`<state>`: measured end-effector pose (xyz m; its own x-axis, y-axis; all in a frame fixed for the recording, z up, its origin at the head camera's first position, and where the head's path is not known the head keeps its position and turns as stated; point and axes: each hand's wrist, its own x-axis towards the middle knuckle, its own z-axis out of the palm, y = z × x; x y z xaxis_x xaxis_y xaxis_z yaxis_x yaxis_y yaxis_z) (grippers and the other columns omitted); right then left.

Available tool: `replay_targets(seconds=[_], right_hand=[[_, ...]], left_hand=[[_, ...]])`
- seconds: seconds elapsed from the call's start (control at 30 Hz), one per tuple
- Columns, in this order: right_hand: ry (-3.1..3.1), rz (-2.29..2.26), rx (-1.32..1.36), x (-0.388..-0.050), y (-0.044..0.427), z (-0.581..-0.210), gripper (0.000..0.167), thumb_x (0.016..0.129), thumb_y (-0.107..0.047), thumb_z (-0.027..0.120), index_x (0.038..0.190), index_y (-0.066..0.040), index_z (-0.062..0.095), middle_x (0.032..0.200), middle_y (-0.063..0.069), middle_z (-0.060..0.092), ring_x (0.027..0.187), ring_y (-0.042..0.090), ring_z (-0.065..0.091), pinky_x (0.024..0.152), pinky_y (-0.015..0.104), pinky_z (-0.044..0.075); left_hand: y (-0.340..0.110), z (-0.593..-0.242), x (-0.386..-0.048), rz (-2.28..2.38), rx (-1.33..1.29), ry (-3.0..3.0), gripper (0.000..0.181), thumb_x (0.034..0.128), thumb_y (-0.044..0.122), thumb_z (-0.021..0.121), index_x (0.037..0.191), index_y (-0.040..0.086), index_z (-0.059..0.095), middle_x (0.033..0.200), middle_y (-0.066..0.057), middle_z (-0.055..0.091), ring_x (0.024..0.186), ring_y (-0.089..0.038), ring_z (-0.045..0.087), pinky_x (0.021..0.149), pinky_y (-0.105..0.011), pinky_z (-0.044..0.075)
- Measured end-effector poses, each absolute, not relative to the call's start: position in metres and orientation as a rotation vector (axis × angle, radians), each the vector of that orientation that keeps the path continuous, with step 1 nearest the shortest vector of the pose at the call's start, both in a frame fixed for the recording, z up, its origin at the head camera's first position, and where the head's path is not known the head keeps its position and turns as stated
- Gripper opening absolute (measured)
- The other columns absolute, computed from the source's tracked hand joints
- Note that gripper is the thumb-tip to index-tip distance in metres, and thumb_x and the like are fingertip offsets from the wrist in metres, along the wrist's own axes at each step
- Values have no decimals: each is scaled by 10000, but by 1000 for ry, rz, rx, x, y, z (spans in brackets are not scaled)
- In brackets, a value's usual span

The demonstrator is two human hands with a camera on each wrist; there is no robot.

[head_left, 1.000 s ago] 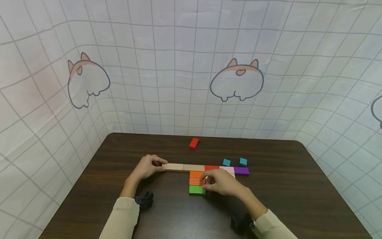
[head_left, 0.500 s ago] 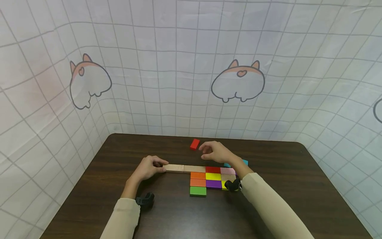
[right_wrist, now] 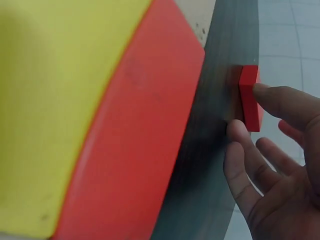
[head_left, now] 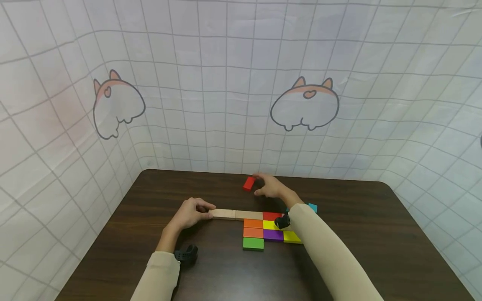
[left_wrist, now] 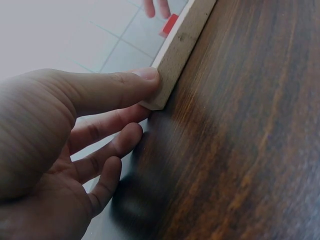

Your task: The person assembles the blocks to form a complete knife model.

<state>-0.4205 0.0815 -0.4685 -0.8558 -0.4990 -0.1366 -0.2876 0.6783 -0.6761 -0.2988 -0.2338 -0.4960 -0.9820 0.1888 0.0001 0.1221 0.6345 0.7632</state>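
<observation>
My left hand (head_left: 190,214) pinches the left end of a plain wooden block (head_left: 223,214) between thumb and index finger; the other fingers are loosely bent in the left wrist view. A second plain block (head_left: 248,215) continues the row, end to end. At the far side of the table lies a loose red block (head_left: 249,183). Just right of it is my right hand (head_left: 272,186), thumb and fingers spread apart with nothing held. In the right wrist view the thumb tip overlaps the red block (right_wrist: 251,99); whether it touches cannot be told.
Joined to the row are orange blocks (head_left: 253,232), a green block (head_left: 253,243), a purple block (head_left: 273,235), yellow blocks (head_left: 293,237) and another red block (head_left: 272,215). A blue block (head_left: 313,207) shows behind my right sleeve (head_left: 331,246). A white gridded curtain backs the table.
My right hand has left the coloured blocks and moved away from me to the loose red block. The left hand keeps its hold on the wooden block. The view has shifted slightly.
</observation>
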Motion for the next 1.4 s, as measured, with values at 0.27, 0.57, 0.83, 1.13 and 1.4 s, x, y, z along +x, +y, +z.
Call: replay_targets(seconds=[0.27,0.57,0.83,1.13,1.4], right_hand=[[2544,-966,-569,-428,78,-469,740,944,-70,716,1591,-111,360,1493,208,493,965,243,603,778,332,562],[2576,-930,-613,-430,75,-473,708,920,-60,740,1556,-99,433,1471,232,506,1081,286,597,784,333,563],[2566,-916,-642,-439,70,-474,745,909,-20,731,1574,-158,426,1497,200,503,1018,283,583,863,401,543],[2594,-851,-693,-439,68,-474,534,928,4,691,1440,-119,603,1258,196,624,1110,305,571,919,409,502],[2560,-887,-714,-437,67,-475,374,920,25,689,1284,-62,696,818,37,566,691,140,465,619,243,374]], left_hand=[[-233,-497,-298,1288,250,2764,223,870,159,823,1080,231,817,1029,9,716,814,-157,575,711,-323,485],[-233,-496,-298,1286,241,2762,222,871,152,821,1081,227,818,1036,8,719,820,-153,579,716,-322,488],[-233,-495,-299,1283,251,2767,226,871,154,821,1087,222,817,1025,3,718,810,-152,574,708,-322,482],[-233,-494,-298,1276,254,2766,229,868,161,825,1089,219,817,1056,-4,724,832,-156,580,726,-323,485],[-234,-496,-300,1273,256,2773,226,865,170,829,1082,232,819,1050,9,727,830,-149,573,726,-321,479]])
